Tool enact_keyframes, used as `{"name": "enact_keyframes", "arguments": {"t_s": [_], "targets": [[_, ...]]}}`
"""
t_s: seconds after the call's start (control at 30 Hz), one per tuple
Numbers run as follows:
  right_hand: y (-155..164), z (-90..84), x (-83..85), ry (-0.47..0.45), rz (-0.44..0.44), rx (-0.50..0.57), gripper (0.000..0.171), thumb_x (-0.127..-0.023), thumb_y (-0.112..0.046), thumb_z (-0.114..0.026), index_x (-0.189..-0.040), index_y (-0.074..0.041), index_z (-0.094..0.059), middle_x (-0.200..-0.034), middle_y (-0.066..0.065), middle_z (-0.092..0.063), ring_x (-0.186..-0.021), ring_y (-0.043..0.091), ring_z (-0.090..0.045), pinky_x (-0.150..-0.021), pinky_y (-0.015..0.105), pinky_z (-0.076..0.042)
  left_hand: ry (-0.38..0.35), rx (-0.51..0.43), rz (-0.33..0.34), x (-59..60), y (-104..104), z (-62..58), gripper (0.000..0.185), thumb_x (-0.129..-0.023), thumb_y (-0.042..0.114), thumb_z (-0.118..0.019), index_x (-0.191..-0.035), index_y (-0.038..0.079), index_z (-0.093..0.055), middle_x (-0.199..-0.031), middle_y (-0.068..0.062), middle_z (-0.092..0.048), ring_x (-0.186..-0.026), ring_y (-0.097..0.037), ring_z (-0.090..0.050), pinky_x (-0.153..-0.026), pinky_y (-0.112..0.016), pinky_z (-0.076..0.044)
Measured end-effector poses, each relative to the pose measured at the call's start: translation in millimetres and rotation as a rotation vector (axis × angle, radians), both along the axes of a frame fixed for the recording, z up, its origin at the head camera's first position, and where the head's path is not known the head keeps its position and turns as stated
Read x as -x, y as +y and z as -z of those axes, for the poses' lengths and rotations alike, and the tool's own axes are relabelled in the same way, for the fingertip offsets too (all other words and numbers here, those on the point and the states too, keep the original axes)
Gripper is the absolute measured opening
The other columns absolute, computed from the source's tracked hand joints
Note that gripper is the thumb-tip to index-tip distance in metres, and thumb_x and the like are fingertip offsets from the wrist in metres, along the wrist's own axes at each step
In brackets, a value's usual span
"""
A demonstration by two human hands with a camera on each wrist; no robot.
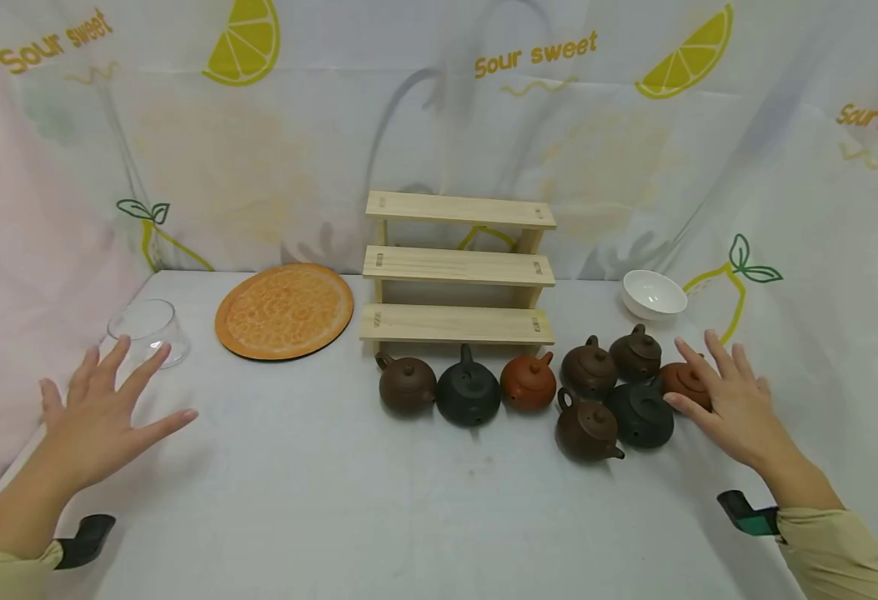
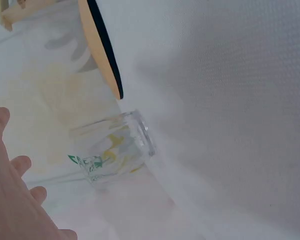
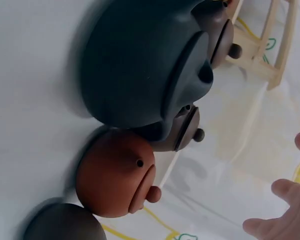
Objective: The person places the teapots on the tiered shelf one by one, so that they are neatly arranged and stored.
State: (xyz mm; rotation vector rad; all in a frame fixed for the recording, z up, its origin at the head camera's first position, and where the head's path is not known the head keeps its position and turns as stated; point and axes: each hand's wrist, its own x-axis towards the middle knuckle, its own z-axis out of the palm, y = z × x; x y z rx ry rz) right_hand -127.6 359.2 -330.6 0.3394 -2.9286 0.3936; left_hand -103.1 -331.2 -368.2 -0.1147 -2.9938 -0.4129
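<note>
Landmark: three-step pale wooden shelf [image 1: 459, 279], standing at the back middle of the white desk [image 1: 318, 500].
Right hand [image 1: 727, 400]: grip apart, fingers straight and spread, holding nothing; it lies at the right end of the teapot cluster, in front of and right of the shelf.
Nearest thing to right hand: small reddish-brown clay teapot [image 1: 684, 382], right of the shelf's lowest step; the fingertips reach its lid and far side, palm just to its right. Whether they press on it cannot be told.
Neighbouring pots: dark grey round clay teapot [image 1: 641, 414] touches the reddish-brown one on its shelf side; a dark brown clay teapot [image 1: 636, 352] sits just behind both.
Left hand [image 1: 97, 412]: grip apart, fingers fanned, holding nothing; well left of the shelf, raised over the desk.
Nearest thing to left hand: clear glass bowl [image 1: 148, 333], upturned, just beyond the fingertips, apart from them.
Other: round orange woven-look tray [image 1: 284, 311] lies between bowl and shelf; white ceramic bowl [image 1: 653, 294] sits right of the shelf.
</note>
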Motion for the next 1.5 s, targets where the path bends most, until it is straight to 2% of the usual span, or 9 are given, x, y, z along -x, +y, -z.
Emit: {"name": "enact_keyframes", "arguments": {"t_s": [0.17, 0.33, 0.6, 0.97, 1.2, 1.27, 1.33, 1.43, 1.5], "targets": [[-6, -0.8, 1.6, 0.029, -0.046, 0.059, 0.072, -0.092, -0.040, -0.054, -0.150, -0.019, -0.017, -0.151, 0.028, -0.004, -0.130, 0.055, 0.006, -0.085, 0.078, -0.004, 0.095, -0.066, 0.061, 2.3, 5, -1.7, 0.092, -0.081, 0.046, -0.066, -0.151, 0.018, -0.012, -0.151, -0.025, 0.005, -0.133, -0.048, 0.012, -0.094, -0.063, 0.019], [-15, -1.9, 1.4, 0.013, -0.086, 0.141, 0.072, -0.093, -0.035, -0.055, -0.150, -0.017, -0.016, -0.151, 0.027, -0.001, -0.131, 0.053, 0.009, -0.090, 0.075, -0.001, 0.143, -0.203, 0.108, 5.9, 12, -4.5, 0.093, -0.080, 0.035, -0.071, -0.151, 0.016, -0.015, -0.152, -0.024, 0.001, -0.135, -0.046, 0.008, -0.099, -0.064, 0.008], [-29, -1.7, 1.3, -0.039, -0.108, 0.202, 0.074, -0.092, -0.030, -0.058, -0.151, -0.018, -0.014, -0.153, 0.021, 0.003, -0.133, 0.049, 0.006, -0.083, 0.078, -0.011, 0.089, -0.366, 0.113, 13.8, 31, -9.4, 0.094, -0.082, 0.029, -0.071, -0.151, 0.018, -0.009, -0.154, -0.019, 0.000, -0.136, -0.043, 0.005, -0.093, -0.072, -0.002], [-36, 6.6, -2.2, -0.047, -0.184, 0.316, 0.080, -0.087, -0.022, -0.064, -0.151, -0.023, -0.015, -0.155, 0.013, 0.001, -0.135, 0.047, -0.004, -0.085, 0.076, -0.013, 0.032, -0.519, 0.108, 34.1, 52, -6.6, 0.099, -0.080, 0.030, -0.074, -0.151, 0.023, -0.006, -0.152, -0.018, -0.013, -0.132, -0.046, -0.019, -0.097, -0.063, -0.020], [-38, 13.9, 0.1, -0.025, -0.246, 0.364, 0.087, -0.080, -0.014, -0.072, -0.150, -0.019, -0.020, -0.154, 0.014, -0.007, -0.136, 0.039, -0.010, -0.087, 0.073, -0.019, -0.004, -0.628, 0.149, 46.9, 62, -1.8, 0.100, -0.080, 0.024, -0.075, -0.151, 0.015, -0.005, -0.148, -0.024, -0.020, -0.131, -0.042, -0.023, -0.097, -0.058, -0.025], [-38, 15.6, 0.3, -0.017, -0.263, 0.375, 0.088, -0.079, -0.012, -0.074, -0.149, -0.019, -0.021, -0.155, 0.011, -0.008, -0.138, 0.028, -0.012, -0.097, 0.064, -0.022, -0.007, -0.662, 0.158, 50.2, 66, -0.3, 0.099, -0.081, 0.022, -0.075, -0.151, 0.014, -0.006, -0.147, -0.025, -0.023, -0.129, -0.043, -0.026, -0.096, -0.059, -0.027], [-38, 17.5, 0.5, -0.002, -0.284, 0.389, 0.090, -0.076, -0.007, -0.075, -0.149, -0.018, -0.024, -0.155, 0.009, -0.009, -0.137, 0.013, -0.015, -0.104, 0.043, -0.026, -0.009, -0.696, 0.164, 53.7, 70, 1.1, 0.097, -0.081, 0.020, -0.075, -0.150, 0.014, -0.007, -0.145, -0.025, -0.025, -0.128, -0.043, -0.028, -0.096, -0.058, -0.028], [-39, 21.5, 0.7, 0.030, -0.323, 0.413, 0.092, -0.071, 0.002, -0.078, -0.147, -0.012, -0.027, -0.154, 0.007, -0.012, -0.132, -0.003, -0.019, -0.097, 0.013, -0.026, -0.022, -0.737, 0.159, 59.5, 75, 2.9, 0.095, -0.081, 0.018, -0.074, -0.150, 0.013, -0.009, -0.143, -0.026, -0.026, -0.126, -0.045, -0.030, -0.095, -0.058, -0.030], [-41, 24.7, 1.4, 0.058, -0.360, 0.431, 0.094, -0.066, 0.007, -0.079, -0.145, -0.006, -0.030, -0.153, 0.007, -0.015, -0.130, -0.004, -0.023, -0.094, 0.007, -0.026, -0.037, -0.760, 0.148, 63.1, 79, 3.3, 0.094, -0.082, 0.019, -0.074, -0.150, 0.013, -0.009, -0.142, -0.026, -0.027, -0.126, -0.045, -0.032, -0.095, -0.058, -0.031]]}}
